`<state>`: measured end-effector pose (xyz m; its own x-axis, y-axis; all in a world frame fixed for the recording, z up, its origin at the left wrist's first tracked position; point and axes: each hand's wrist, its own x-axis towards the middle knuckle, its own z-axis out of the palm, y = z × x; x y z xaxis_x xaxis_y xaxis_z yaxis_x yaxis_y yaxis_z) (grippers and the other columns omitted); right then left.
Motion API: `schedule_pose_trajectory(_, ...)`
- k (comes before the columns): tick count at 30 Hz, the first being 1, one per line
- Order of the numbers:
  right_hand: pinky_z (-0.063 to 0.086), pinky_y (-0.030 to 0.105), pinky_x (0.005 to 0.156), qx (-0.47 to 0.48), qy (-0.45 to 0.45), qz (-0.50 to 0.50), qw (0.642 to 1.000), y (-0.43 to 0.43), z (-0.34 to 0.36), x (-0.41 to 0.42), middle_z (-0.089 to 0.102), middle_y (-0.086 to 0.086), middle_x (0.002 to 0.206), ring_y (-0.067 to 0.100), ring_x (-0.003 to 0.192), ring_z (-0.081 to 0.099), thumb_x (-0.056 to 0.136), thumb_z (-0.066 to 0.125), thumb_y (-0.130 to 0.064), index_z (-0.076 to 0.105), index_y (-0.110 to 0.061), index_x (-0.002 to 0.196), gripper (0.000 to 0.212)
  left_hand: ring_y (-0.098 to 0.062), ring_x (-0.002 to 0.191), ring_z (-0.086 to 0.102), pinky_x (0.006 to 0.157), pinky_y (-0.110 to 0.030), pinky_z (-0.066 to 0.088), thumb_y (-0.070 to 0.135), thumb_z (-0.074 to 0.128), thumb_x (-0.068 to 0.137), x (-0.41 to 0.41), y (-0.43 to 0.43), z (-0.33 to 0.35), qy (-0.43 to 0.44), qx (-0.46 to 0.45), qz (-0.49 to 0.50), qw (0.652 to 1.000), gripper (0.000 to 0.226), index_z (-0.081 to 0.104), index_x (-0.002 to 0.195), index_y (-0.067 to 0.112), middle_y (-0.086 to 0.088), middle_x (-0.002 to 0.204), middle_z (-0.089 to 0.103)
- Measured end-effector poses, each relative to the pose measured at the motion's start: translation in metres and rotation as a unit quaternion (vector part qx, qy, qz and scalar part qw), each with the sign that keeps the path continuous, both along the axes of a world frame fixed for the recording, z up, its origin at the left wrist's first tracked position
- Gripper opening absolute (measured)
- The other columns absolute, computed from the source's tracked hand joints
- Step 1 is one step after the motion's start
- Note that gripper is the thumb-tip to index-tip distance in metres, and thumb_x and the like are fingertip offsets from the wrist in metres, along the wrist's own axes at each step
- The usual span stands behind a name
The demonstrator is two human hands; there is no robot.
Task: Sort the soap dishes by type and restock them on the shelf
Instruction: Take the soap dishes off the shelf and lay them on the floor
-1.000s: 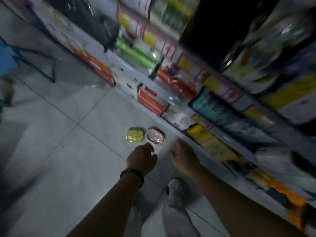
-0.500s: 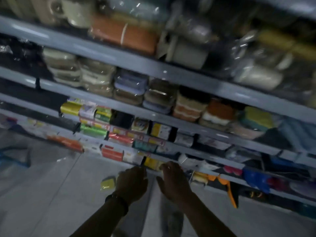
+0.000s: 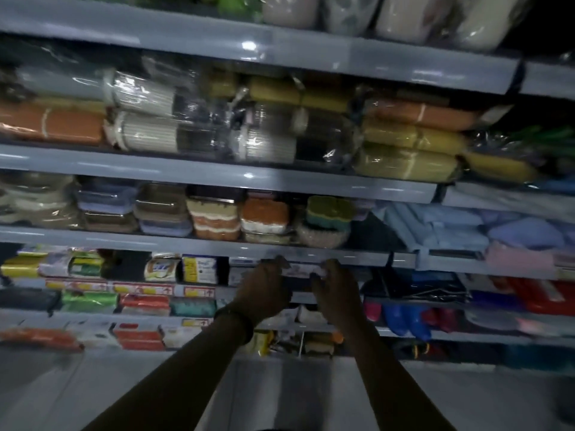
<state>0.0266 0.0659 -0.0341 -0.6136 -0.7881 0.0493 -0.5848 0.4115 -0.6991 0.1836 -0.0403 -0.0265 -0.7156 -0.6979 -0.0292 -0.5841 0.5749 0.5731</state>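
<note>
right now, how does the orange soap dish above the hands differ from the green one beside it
The orange soap dish is a plain rounded rectangle; the green soap dish has a wavy, scalloped edge. The orange one tops a whitish dish, the green one a teal layer. Both sit stacked on the same shelf.

I see shelf edges (image 3: 217, 178) in glossy grey, they look like painted metal. rolled mats (image 3: 199, 132) sit in clear, shiny plastic wrap. stacked soap dishes (image 3: 214, 216) read as smooth plastic. folded blue stock (image 3: 451, 225) is matt cloth. floor (image 3: 93, 393) is smooth with a dull sheen. held pale dish (image 3: 300, 270): too blurred to tell the finish.
</note>
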Motion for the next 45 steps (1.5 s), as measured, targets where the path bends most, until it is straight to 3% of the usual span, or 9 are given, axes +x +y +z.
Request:
schedule_pose_trajectory(6, 0.044, 0.030, 0.070, -0.122, -0.104, -0.134, 0.978, -0.024, 0.031, -0.083, 0.070, 0.012, 0.111, 0.028, 0.100, 0.067, 0.098, 0.069, -0.034, 0.064, -0.006, 0.117, 0.035, -0.030, 0.101, 0.073, 0.089, -0.042, 0.061, 0.036, 0.079, 0.090, -0.074, -0.001, 0.020, 0.118, 0.237, 0.116, 0.957, 0.074, 0.046, 0.154, 0.022, -0.010, 0.115, 0.075)
schedule_pose_trajectory(11, 0.039, 0.043, 0.114, -0.042, -0.193, -0.106, 0.975, -0.067, 0.041, -0.126, 0.044, 0.019, 0.159, 0.037, 0.142, 0.045, 0.089, 0.061, -0.073, 0.041, -0.004, 0.156, 0.098, -0.039, 0.097, 0.069, 0.065, -0.037, 0.061, 0.019, 0.074, 0.100, -0.103, 0.009, 0.044, 0.190, 0.398, 0.169, 0.881, 0.076, 0.031, 0.162, 0.023, -0.018, 0.139, 0.063)
schedule_pose_trajectory(13, 0.039, 0.038, 0.112, -0.044, -0.265, -0.087, 0.959, -0.084, 0.037, -0.138, 0.047, 0.014, 0.158, 0.033, 0.142, 0.047, 0.090, 0.058, -0.074, 0.050, -0.010, 0.151, 0.089, -0.038, 0.101, 0.071, 0.071, -0.039, 0.065, 0.026, 0.076, 0.098, -0.112, 0.007, 0.045, 0.193, 0.409, 0.179, 0.874, 0.064, 0.043, 0.151, 0.017, -0.014, 0.139, 0.063)
schedule_pose_trajectory(17, 0.048, 0.036, 0.077, 0.019, -0.301, -0.094, 0.949, -0.099, 0.030, -0.146, 0.067, 0.015, 0.113, 0.033, 0.101, 0.066, 0.090, 0.055, -0.075, 0.067, -0.015, 0.115, 0.066, -0.035, 0.101, 0.074, 0.086, -0.041, 0.060, 0.036, 0.067, 0.103, -0.122, -0.002, 0.044, 0.190, 0.450, 0.196, 0.850, 0.048, 0.049, 0.145, 0.020, -0.009, 0.137, 0.064)
schedule_pose_trajectory(20, 0.037, 0.027, 0.050, 0.025, -0.352, -0.107, 0.930, -0.103, 0.031, -0.143, 0.046, 0.004, 0.066, 0.023, 0.054, 0.049, 0.086, 0.062, -0.071, 0.052, -0.023, 0.075, 0.051, -0.028, 0.096, 0.072, 0.091, -0.040, 0.058, 0.041, 0.064, 0.104, -0.126, -0.008, 0.044, 0.195, 0.472, 0.202, 0.836, 0.044, 0.055, 0.142, 0.022, -0.007, 0.136, 0.064)
schedule_pose_trajectory(24, 0.035, 0.028, 0.051, 0.040, -0.381, -0.112, 0.917, -0.105, 0.031, -0.148, 0.043, 0.005, 0.059, 0.022, 0.049, 0.045, 0.091, 0.068, -0.056, 0.057, -0.014, 0.079, 0.045, -0.028, 0.104, 0.073, 0.082, -0.036, 0.057, 0.044, 0.063, 0.103, -0.126, -0.006, 0.042, 0.183, 0.505, 0.192, 0.822, 0.045, 0.055, 0.144, 0.026, -0.005, 0.143, 0.063)
schedule_pose_trajectory(35, 0.055, 0.053, 0.083, -0.073, -0.343, -0.065, 0.934, -0.060, 0.023, -0.144, 0.065, 0.001, 0.090, 0.027, 0.082, 0.065, 0.096, 0.072, -0.033, 0.065, -0.026, 0.100, 0.010, -0.036, 0.120, 0.067, 0.102, -0.054, 0.055, 0.027, 0.068, 0.103, -0.122, 0.014, 0.022, 0.306, 0.510, 0.183, 0.783, 0.083, 0.012, 0.159, 0.051, 0.002, 0.137, 0.062)
schedule_pose_trajectory(41, 0.059, 0.042, 0.080, -0.202, -0.468, -0.069, 0.857, -0.014, 0.013, -0.130, 0.077, -0.002, 0.104, 0.019, 0.086, 0.073, 0.097, 0.067, -0.006, 0.069, -0.023, 0.112, 0.023, -0.036, 0.121, 0.069, 0.091, -0.045, 0.054, 0.020, 0.069, 0.102, -0.111, 0.033, 0.009, 0.408, 0.537, 0.201, 0.711, 0.048, 0.043, 0.141, 0.028, -0.003, 0.142, 0.063)
schedule_pose_trajectory(45, 0.060, 0.046, 0.087, -0.272, -0.480, -0.095, 0.828, 0.020, -0.007, -0.123, 0.070, 0.003, 0.134, 0.028, 0.114, 0.071, 0.084, 0.080, -0.012, 0.054, -0.017, 0.147, 0.068, -0.031, 0.101, 0.074, 0.080, -0.039, 0.056, 0.020, 0.069, 0.103, -0.101, 0.043, -0.009, 0.399, 0.551, 0.183, 0.710, 0.037, 0.043, 0.129, 0.025, -0.008, 0.127, 0.067)
